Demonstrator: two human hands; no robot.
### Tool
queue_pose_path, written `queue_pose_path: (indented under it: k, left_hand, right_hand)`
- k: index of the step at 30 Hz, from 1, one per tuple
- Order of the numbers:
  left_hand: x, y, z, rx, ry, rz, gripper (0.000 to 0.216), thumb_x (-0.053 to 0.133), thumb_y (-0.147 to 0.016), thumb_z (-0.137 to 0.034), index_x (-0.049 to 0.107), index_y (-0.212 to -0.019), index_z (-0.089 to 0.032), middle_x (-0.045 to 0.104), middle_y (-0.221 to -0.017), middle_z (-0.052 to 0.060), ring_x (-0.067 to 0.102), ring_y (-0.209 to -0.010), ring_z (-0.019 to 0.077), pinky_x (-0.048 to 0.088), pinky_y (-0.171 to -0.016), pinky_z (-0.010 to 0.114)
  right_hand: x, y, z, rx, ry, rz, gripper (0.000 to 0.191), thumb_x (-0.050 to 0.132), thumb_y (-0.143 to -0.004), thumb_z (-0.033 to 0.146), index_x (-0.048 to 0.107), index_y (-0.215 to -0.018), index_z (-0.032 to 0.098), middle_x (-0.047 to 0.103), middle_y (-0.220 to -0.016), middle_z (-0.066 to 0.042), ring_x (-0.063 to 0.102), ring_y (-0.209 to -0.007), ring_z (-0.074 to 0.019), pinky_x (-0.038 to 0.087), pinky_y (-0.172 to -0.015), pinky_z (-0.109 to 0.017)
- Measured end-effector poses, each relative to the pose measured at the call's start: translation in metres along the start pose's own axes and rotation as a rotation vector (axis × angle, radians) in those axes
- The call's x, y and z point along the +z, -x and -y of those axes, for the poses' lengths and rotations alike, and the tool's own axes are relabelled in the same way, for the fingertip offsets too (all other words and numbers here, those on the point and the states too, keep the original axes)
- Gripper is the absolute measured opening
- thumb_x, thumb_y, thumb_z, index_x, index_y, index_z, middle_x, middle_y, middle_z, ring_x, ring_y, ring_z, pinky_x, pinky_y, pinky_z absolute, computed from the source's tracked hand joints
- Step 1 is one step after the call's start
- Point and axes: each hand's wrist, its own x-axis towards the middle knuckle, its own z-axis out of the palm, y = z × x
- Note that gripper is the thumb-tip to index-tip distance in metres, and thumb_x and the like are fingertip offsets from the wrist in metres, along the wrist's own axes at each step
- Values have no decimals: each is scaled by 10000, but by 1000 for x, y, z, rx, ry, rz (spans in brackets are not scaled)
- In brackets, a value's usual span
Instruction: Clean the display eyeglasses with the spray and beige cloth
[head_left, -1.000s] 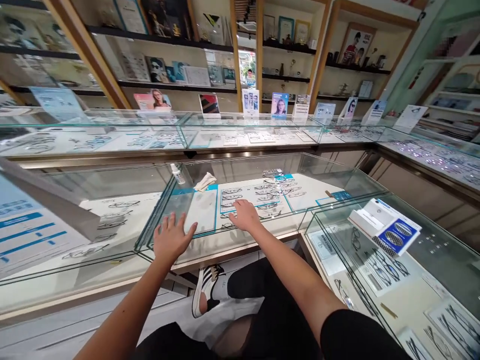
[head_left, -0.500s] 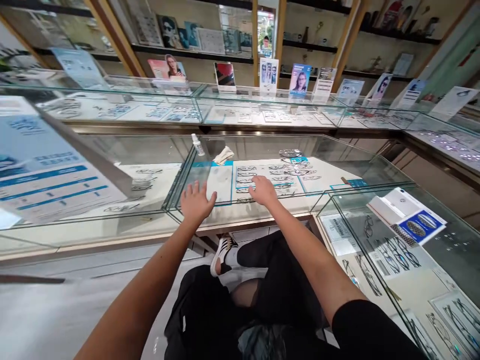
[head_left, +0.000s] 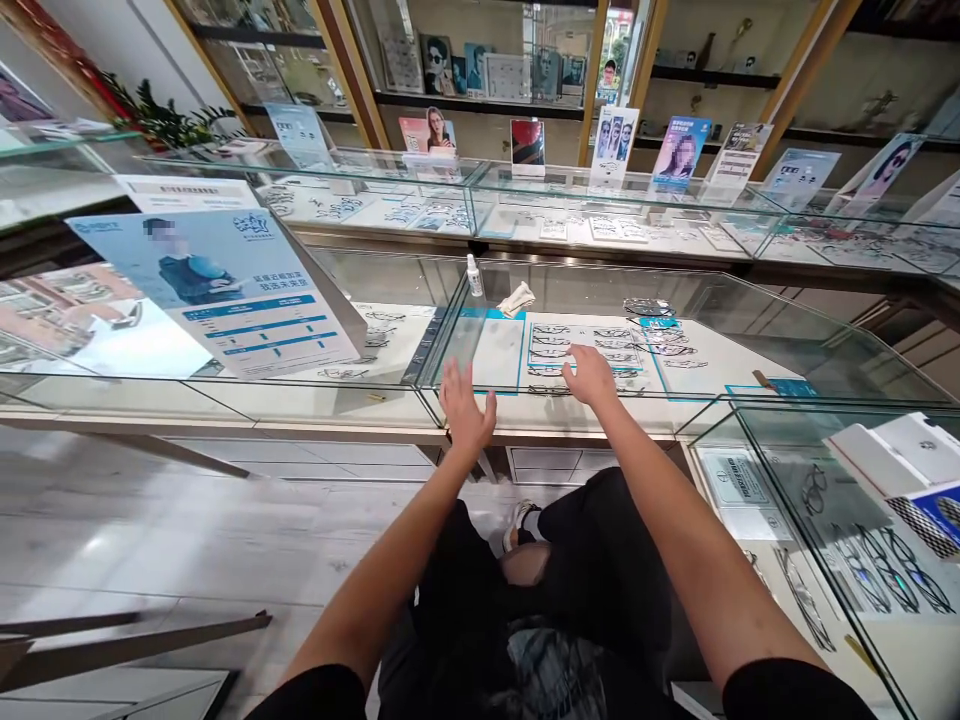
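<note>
My left hand (head_left: 466,412) is at the front edge of the glass display case (head_left: 720,345), its fingers pointing up and the thumb held apart. To its right, my right hand (head_left: 594,380) reaches over the case top with fingers forward and slightly bent; nothing shows in it. Whether either hand touches the glass, I cannot tell. Beneath the right hand, rows of eyeglasses (head_left: 551,341) lie inside the case. A small white spray bottle (head_left: 474,277) stands beyond my left hand, near a crumpled cream cloth (head_left: 517,299).
A large blue-and-white folded sign (head_left: 247,285) stands on the left counter. At right, another glass case holds eyeglasses (head_left: 889,570) and has a white and blue box (head_left: 911,465) on top. Further cases with upright cards (head_left: 615,145) line the back. My legs are under the counter.
The view has swung left, so the cases and both hands appear further right. My left hand's fingers are less spread and turned more side-on. The right hand stays over the eyeglasses.
</note>
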Motion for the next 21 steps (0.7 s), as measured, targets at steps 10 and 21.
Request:
queue_pose_path:
  k: [10, 21]
  left_hand:
    - [106, 60, 69, -1364, 1140, 27, 543, 746, -963, -347, 531, -1448, -228, 627, -1331, 174, 731, -1195, 291, 644, -957, 379]
    - [144, 64, 92, -1477, 1376, 29, 339, 707, -1044, -388, 668, -1282, -150, 705, -1155, 75, 695, -906, 164, 630, -758, 319]
  right_hand:
    - [3, 0, -1, 16, -2, -20, 389, 456, -1054, 284, 673, -1353, 163, 670, -1531, -148, 576, -1421, -319, 443, -1206, -486]
    - [1, -1, -3, -3, -7, 26, 382, 438, -1064, 309, 634, -1363, 173, 684, -1468, -165, 570, -1396, -334, 439, -1186, -519]
